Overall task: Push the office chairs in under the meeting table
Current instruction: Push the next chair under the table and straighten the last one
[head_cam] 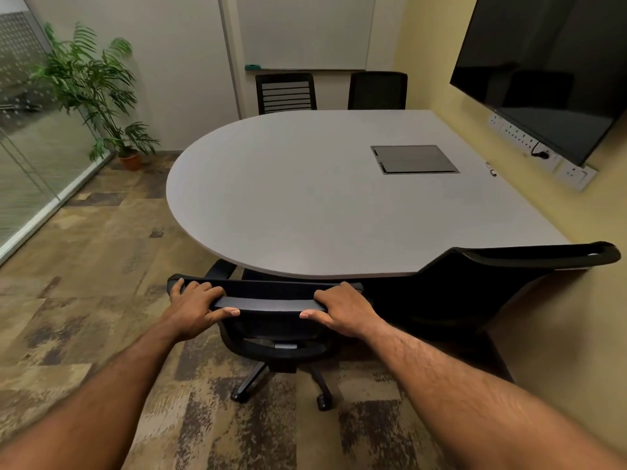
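A black office chair (271,305) stands right in front of me at the near edge of the grey meeting table (288,198). Its seat is hidden under the tabletop. My left hand (195,308) grips the left end of its backrest top. My right hand (342,310) grips the right end. A second black chair (475,283) sits to the right, tucked against the table by the wall. Two more black chairs, one (286,92) and the other (377,90), stand at the far side with their backs above the tabletop.
A potted palm (98,96) stands at the far left by a glass partition (27,147). A large dark screen (549,69) hangs on the right wall above sockets (543,154). A whiteboard (305,32) is on the far wall. Patterned carpet (84,266) spreads to my left.
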A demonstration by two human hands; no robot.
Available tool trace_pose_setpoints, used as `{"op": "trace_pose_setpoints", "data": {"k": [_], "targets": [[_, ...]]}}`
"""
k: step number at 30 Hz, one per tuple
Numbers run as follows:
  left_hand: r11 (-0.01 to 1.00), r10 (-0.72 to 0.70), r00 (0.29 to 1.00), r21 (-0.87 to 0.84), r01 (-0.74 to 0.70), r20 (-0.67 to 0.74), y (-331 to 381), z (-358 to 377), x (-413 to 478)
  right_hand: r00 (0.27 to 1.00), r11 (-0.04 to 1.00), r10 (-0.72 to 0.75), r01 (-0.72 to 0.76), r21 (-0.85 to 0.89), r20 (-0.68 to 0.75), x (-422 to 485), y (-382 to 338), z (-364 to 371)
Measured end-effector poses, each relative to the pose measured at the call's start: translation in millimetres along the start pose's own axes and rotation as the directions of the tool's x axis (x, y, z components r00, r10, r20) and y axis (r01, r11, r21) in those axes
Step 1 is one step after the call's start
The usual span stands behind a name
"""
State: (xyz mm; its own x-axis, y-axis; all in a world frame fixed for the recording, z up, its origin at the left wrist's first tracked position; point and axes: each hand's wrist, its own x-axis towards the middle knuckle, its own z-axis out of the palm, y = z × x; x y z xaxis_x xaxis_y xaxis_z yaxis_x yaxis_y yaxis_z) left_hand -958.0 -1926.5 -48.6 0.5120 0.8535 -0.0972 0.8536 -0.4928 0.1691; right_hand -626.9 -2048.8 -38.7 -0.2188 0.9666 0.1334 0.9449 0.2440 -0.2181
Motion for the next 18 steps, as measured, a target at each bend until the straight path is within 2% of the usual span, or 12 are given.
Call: {"op": "trace_pose_setpoints", "data": {"k": [11, 18], "targets": [[1.0, 0.0, 0.993, 0.014, -0.001, 0.122, -25.4, -22.8, 23.2, 0.999, 0.999, 0.018, -0.016, -0.033, 0.045, 31.3, -10.2, 11.0], [0.997, 0.059, 0.99, 0.044, -0.065, 0.127, -51.0, -36.2, 26.2, 0.998, 0.999, 0.044, -0.043, -0.032, 0.035, 38.6, -38.7, 22.3]]}}
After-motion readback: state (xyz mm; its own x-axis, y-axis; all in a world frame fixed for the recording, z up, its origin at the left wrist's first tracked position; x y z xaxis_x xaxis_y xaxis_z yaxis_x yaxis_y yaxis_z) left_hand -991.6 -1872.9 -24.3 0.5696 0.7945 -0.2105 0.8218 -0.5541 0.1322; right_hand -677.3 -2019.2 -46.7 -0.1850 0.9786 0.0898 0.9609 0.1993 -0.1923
